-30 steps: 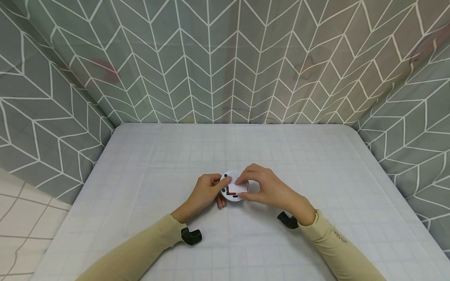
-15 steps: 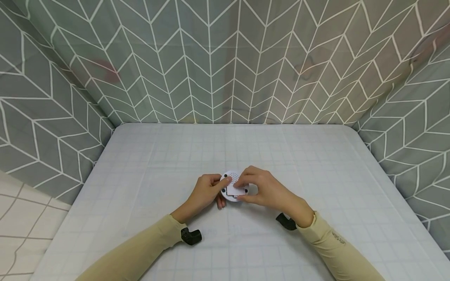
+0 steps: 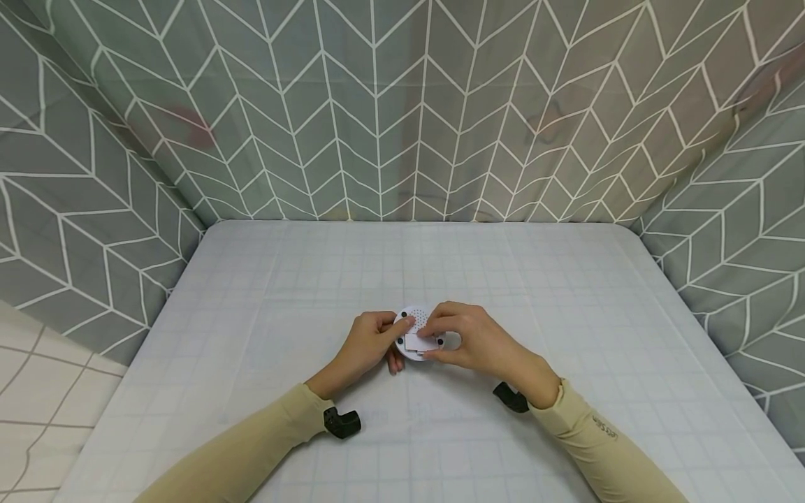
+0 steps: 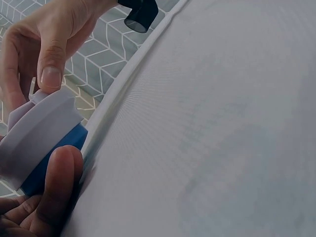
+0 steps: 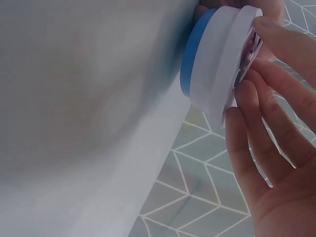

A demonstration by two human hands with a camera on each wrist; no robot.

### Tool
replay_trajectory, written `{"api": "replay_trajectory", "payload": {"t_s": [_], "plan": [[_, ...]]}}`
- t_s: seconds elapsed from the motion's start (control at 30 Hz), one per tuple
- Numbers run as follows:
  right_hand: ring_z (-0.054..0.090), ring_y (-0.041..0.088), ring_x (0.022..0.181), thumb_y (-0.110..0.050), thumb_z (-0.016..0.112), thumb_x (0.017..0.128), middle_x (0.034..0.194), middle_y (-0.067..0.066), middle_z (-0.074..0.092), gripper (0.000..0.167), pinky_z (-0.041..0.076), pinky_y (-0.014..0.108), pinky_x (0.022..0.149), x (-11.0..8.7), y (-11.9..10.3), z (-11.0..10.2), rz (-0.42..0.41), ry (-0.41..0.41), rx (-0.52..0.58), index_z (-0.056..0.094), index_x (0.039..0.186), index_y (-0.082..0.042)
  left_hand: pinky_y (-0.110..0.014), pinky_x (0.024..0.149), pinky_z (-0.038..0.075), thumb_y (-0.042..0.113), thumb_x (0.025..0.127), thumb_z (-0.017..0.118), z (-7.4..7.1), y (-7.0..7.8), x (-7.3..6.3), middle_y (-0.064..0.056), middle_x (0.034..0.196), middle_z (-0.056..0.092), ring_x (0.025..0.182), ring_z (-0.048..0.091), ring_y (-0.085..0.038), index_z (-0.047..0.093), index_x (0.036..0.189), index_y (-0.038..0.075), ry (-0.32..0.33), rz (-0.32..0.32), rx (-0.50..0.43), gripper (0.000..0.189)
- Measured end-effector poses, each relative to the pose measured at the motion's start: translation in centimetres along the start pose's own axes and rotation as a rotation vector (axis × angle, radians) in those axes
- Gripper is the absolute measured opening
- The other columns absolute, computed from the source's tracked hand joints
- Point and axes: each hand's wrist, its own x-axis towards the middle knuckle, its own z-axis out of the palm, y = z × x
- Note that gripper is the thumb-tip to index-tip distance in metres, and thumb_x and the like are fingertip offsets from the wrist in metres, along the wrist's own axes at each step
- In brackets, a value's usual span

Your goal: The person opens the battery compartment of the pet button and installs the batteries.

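A round white device [image 3: 418, 311] with a blue front [image 5: 197, 54], a cluster of small holes and dark round feet is held back side up. My left hand [image 3: 363, 344] grips it by the left side, thumb on the back and fingers underneath. My right hand [image 3: 481, 339] pinches the white battery cover [image 3: 413, 343] between thumb and fingers, over the battery compartment. A thin dark line shows along the cover's left edge. In the right wrist view, a dark gap with a reddish part shows between cover and device.
A white cloth with a faint grid covers the table [image 3: 302, 265]. Patterned grey-green curtains [image 3: 402, 126] hang behind and on both sides. Black wrist cameras [image 3: 342, 423] sit at both cuffs. Pale floor tiles [image 3: 44, 391] show at left.
My right hand has lowered the battery cover onto the compartment and moved slightly toward me. The batteries that showed earlier are now covered in the head view. My left hand stays put.
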Motion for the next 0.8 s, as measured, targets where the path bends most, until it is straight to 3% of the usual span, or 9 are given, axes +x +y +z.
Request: {"api": "replay_trajectory", "payload": {"t_s": [0.8], "plan": [[0.069, 0.008, 0.096, -0.022, 0.095, 0.080, 0.103, -0.004, 0.073, 0.026, 0.060, 0.024, 0.081, -0.03, -0.04, -0.05, -0.020, 0.014, -0.066, 0.084, 0.103, -0.016, -0.039, 0.047, 0.059, 0.047, 0.104, 0.066, -0.01, -0.16, 0.11, -0.014, 0.059, 0.069, 0.045, 0.067, -0.023, 0.063, 0.084, 0.003, -0.007, 0.003, 0.003, 0.049]]}}
